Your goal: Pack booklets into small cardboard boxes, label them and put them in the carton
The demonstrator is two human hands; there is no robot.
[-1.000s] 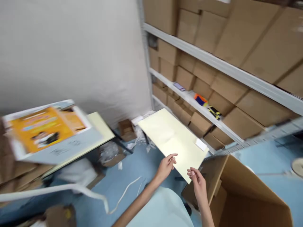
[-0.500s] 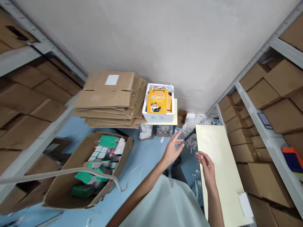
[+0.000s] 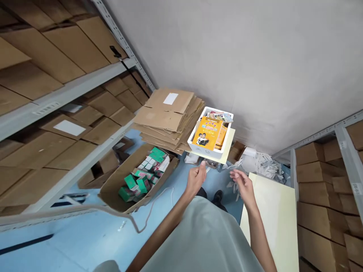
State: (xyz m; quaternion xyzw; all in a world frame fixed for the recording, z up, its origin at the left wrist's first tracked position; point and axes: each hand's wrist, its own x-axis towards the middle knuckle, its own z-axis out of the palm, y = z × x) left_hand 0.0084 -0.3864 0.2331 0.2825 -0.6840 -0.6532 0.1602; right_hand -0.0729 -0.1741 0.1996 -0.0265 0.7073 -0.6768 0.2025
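My left hand is raised in front of the body, its fingers curled in and the thumb pointing up; nothing shows in it. It is nearest to a white foam box holding an orange book and other printed papers. To the right, my right hand is half curled with thumb and fingers apart, holding nothing. It hovers by the corner of a pale yellow tabletop. The foam box stands on a small pale table, and neither hand touches it.
Flattened cardboard boxes are stacked left of the foam box. Below them an open carton on the floor holds green and white small boxes. Shelves of cartons line both sides. A pale cable crosses the left foreground. Paper scraps lie by the wall.
The view has turned left, so the shelf and boxes shift rightward in it. My left hand's spread fingers have curled in. My right hand stays raised, fingers loosely bent.
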